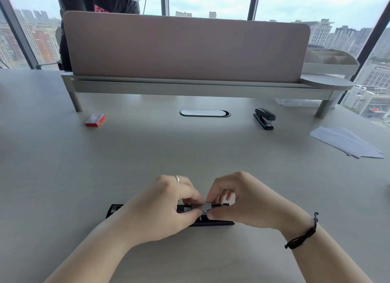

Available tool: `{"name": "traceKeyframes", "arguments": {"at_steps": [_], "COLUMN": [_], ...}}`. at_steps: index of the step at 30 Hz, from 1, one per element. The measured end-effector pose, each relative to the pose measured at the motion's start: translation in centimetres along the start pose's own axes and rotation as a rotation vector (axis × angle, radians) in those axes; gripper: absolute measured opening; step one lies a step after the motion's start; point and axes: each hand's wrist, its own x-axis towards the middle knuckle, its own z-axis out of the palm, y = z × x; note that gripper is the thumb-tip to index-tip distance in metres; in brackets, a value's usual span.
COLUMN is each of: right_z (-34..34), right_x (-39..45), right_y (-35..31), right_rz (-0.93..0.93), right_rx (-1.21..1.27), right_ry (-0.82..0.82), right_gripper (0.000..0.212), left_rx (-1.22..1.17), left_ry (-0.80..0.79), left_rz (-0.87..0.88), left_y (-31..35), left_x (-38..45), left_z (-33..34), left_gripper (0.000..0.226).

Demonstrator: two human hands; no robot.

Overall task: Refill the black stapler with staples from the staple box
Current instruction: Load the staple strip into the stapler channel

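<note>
Near the table's (63, 166) front edge, our left hand (162, 206) and right hand (249, 202) pinch a brittle staple strip (206, 206) over the open stapler (118, 210); grip its sides lightly.

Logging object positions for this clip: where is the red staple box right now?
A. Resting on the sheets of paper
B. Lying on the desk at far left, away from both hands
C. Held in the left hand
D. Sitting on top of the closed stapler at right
B: the red staple box lies alone on the desk at far left, while the left hand and right hand work on the opened stapler close to the camera.
</note>
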Motion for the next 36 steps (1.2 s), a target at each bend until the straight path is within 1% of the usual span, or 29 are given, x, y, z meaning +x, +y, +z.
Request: {"name": "traceKeyframes", "arguments": {"at_steps": [9, 12, 26, 32, 36], "right_z": [0.1, 0.1, -0.5, 0.2, 0.3], "right_x": [0.2, 0.2, 0.1, 0.5, 0.7], "right_y": [0.4, 0.5, 0.9, 1.0, 1.3], "right_rz": [0.005, 0.010, 0.100, 0.076, 0.070], "right_rx": [0.006, 0.000, -0.032, -0.057, -0.026], "right_ry": [0.000, -0.005, -0.098, -0.077, -0.071], "right_gripper": [0.015, 0.017, 0.023, 0.023, 0.022], "left_rx": [-0.016, -0.028, 0.032, 0.075, 0.077], "left_ry": [-0.030, -0.025, -0.099, -0.167, -0.226], "left_rz": [-0.043, -0.045, -0.076, -0.059, -0.054], "left_y": [-0.2, -0.2, -0.3, -0.1, 0.4], "left_x": [0.1, 0.1, 0.0, -0.1, -0.1], "left_z": [-0.1, -0.2, -0.3, 0.1, 0.3], "left_gripper": [0.011, 0.007, 0.009, 0.021, 0.027]}}
